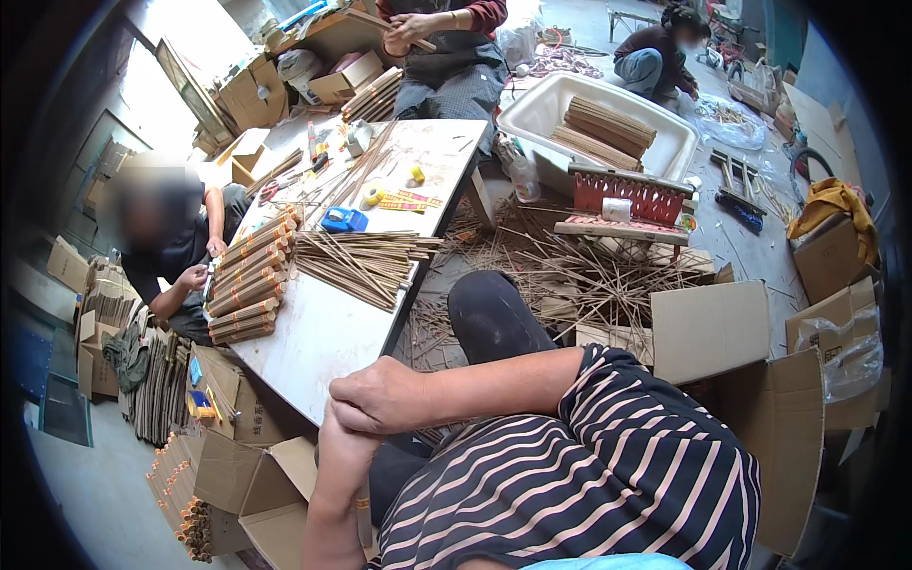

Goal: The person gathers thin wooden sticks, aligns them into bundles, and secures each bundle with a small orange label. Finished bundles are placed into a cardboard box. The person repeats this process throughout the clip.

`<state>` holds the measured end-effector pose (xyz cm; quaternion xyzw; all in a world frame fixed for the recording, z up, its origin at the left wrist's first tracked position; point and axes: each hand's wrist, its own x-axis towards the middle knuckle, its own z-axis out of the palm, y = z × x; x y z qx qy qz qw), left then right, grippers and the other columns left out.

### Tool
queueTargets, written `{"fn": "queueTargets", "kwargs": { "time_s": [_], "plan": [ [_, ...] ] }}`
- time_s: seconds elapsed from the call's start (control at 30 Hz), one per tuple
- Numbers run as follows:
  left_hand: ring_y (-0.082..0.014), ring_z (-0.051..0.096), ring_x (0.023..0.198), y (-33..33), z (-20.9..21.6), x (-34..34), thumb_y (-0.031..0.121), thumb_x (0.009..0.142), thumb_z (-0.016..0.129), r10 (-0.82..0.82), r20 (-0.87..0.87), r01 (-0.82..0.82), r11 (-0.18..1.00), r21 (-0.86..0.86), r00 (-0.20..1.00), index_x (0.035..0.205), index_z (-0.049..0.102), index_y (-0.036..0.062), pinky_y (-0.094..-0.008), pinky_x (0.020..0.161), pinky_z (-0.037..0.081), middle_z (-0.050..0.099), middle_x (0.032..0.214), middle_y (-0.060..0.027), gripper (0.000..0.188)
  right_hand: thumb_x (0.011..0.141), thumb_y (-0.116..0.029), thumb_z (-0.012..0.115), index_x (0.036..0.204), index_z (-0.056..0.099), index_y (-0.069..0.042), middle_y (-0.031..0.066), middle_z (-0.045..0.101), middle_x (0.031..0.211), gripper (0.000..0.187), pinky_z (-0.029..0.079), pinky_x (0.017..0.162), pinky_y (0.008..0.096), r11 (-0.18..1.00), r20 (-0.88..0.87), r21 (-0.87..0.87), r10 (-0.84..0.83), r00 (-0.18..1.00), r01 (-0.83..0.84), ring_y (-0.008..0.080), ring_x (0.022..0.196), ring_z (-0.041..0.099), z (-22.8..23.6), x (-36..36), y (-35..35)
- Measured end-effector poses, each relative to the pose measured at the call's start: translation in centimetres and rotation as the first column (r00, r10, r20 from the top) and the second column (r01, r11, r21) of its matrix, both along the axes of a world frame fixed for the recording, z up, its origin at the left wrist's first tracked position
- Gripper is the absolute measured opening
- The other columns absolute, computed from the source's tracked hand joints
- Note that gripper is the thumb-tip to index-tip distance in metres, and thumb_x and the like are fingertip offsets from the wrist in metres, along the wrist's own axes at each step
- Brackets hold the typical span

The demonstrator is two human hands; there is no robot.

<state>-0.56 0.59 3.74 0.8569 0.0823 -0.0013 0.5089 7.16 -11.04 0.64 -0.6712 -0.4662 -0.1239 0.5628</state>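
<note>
Fingers of the right hand are clenched, pressed against the left hand just below centre; whether anything sits inside that fist is hidden. The left hand's fingers lie mostly beneath the right, so their grip cannot be told. Beside the left forearm, at the lower centre, a narrow brown banded piece shows in part; whether it is held is unclear.

Just above the hands in the frame, the white tabletop stretches toward the upper centre. Loose brown sticks spread across its middle, next to a stack of banded stick bundles on the left. Beyond the sticks are a blue tape dispenser and red-handled scissors.

At the left, a co-worker in dark clothing has both hands by the stack; at the top, another in a checked apron holds a flat wooden piece. A white tub with more stick bundles stands at the upper right, above a red rack. Open cartons fill the lower left.
</note>
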Motion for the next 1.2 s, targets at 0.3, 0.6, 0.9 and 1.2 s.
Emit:
{"fn": "queueTargets", "kwargs": {
  "time_s": [0.3, 0.6, 0.9, 1.2],
  "plan": [
    [-0.0113, 0.051, 0.050, -0.8, -0.2, -1.5, -0.005, 0.066, 0.060, 0.016, -0.360, -0.102, 0.970, -0.221, 0.933, 0.073, 0.059, -0.0024, -0.0249, 0.043, 0.038, 0.056, 0.060, -0.0049, 0.007, 0.080, -0.019, 0.050, 0.068, 0.053, -0.002, 0.0176, 0.055, 0.055, 0.022, 0.048, 0.051, 0.0430, 0.996, -0.101, -0.091, 0.015, 0.995, -0.025, 0.0363, 0.051, 0.057, -1.7, -1.0, -0.5],
    [-0.0131, 0.052, 0.048, -0.3, -0.5, -1.9, -0.006, 0.068, 0.063, -0.064, -0.450, -0.151, 0.891, -0.428, 0.891, 0.076, 0.058, -0.0034, -0.0245, 0.042, 0.040, 0.055, 0.060, -0.0053, 0.010, 0.079, -0.019, 0.049, 0.068, 0.053, -0.002, 0.0190, 0.053, 0.052, 0.021, 0.048, 0.050, 0.0449, 0.991, -0.149, -0.085, 0.086, 0.985, -0.099, 0.0381, 0.050, 0.056, -2.2, -1.2, -0.1],
    [-0.0183, 0.048, 0.051, 1.5, -2.7, -3.0, 0.013, 0.082, 0.053, -0.204, -0.240, -0.108, 0.504, -0.857, 0.949, 0.104, 0.046, -0.0041, -0.0269, 0.047, 0.041, 0.052, 0.070, -0.0126, 0.028, 0.079, -0.020, 0.049, 0.067, 0.053, -0.002, 0.0192, 0.054, 0.054, 0.022, 0.046, 0.050, 0.0448, 0.992, -0.179, -0.059, 0.099, 0.979, -0.111, 0.0391, 0.051, 0.055, -1.7, -1.1, -0.7],
    [-0.0185, 0.049, 0.053, 2.1, -4.5, -3.0, 0.037, 0.093, 0.043, -0.213, -0.178, -0.031, 0.557, -0.830, 0.961, 0.110, 0.044, -0.0003, -0.0265, 0.048, 0.042, 0.054, 0.072, -0.0133, 0.040, 0.079, -0.019, 0.049, 0.067, 0.054, -0.001, 0.0198, 0.055, 0.056, 0.022, 0.046, 0.051, 0.0446, 0.987, -0.183, -0.099, 0.104, 0.978, -0.124, 0.0398, 0.053, 0.055, -2.0, -0.8, -0.7]
  ]
}}
